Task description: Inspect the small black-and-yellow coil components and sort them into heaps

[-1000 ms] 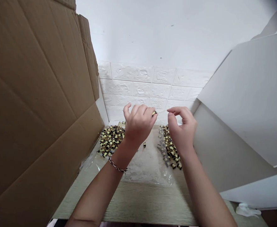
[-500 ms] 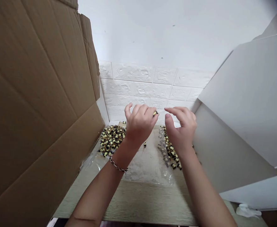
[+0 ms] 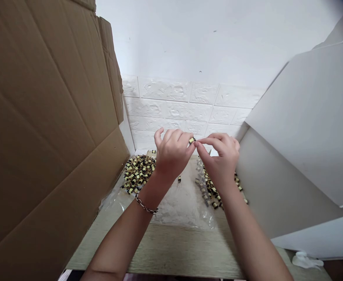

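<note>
A small yellow-and-black component (image 3: 192, 140) is pinched between the thumb and forefinger of my left hand (image 3: 173, 150), above the table. My right hand (image 3: 222, 156) meets it from the right, thumb and forefinger pressed together at the component's right end; whatever lies between those fingertips is too small to make out. A pile of similar components (image 3: 138, 171) with thin wires lies left of my left hand. Another pile (image 3: 214, 191) is partly hidden under my right hand and wrist. One single component (image 3: 179, 178) rests on the clear plastic sheet (image 3: 180, 207) between the piles.
A tall cardboard sheet (image 3: 51, 117) stands along the left side. White panels (image 3: 306, 117) rise on the right, and a white brick-patterned wall (image 3: 174, 109) is behind. A crumpled white item (image 3: 307, 260) lies at the lower right of the wooden table (image 3: 183, 249).
My right hand has moved left, and its thumb and forefinger have closed at the component's end. My left hand has stayed almost still, still pinching the component.
</note>
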Demonstrator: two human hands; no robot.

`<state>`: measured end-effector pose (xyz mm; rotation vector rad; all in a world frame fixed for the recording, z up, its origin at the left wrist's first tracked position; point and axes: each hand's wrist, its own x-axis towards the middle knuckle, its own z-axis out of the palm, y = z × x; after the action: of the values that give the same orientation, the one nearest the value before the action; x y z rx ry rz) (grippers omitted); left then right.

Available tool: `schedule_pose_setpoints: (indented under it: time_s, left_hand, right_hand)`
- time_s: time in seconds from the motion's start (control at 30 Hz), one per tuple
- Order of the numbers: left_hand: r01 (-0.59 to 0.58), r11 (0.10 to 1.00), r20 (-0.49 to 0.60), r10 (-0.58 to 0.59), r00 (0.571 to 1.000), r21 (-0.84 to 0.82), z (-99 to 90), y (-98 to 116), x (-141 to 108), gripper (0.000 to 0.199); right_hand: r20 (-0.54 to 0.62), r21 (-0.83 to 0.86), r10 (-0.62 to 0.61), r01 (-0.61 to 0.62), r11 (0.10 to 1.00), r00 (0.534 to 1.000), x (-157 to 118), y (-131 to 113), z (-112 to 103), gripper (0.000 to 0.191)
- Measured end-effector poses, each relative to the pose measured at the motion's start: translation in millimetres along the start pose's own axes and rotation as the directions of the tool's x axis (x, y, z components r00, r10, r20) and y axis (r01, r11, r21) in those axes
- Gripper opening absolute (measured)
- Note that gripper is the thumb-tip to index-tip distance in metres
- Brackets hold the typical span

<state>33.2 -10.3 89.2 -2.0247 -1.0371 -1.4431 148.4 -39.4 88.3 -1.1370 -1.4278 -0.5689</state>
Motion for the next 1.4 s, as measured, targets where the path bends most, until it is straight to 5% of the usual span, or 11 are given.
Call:
schedule_pose_setpoints:
  time_s: [0.57, 1.4]
  left_hand:
    - [-0.022, 1.000, -0.009, 0.022, 1.000, 0.015, 0.8, 2.3, -0.4, 0.013]
    - [-0.023, 1.000, -0.026, 0.024, 0.999, 0.019, 1.3, 0.7, 0.0, 0.012]
  right_hand:
    - [0.195, 0.311, 0.287, -0.336, 0.889, 0.938, 1.8, 1.8, -2.3, 0.016]
    - [0.197, 0.313, 0.310, -0.359, 0.879, 0.930, 2.7, -0.8, -7.6, 0.017]
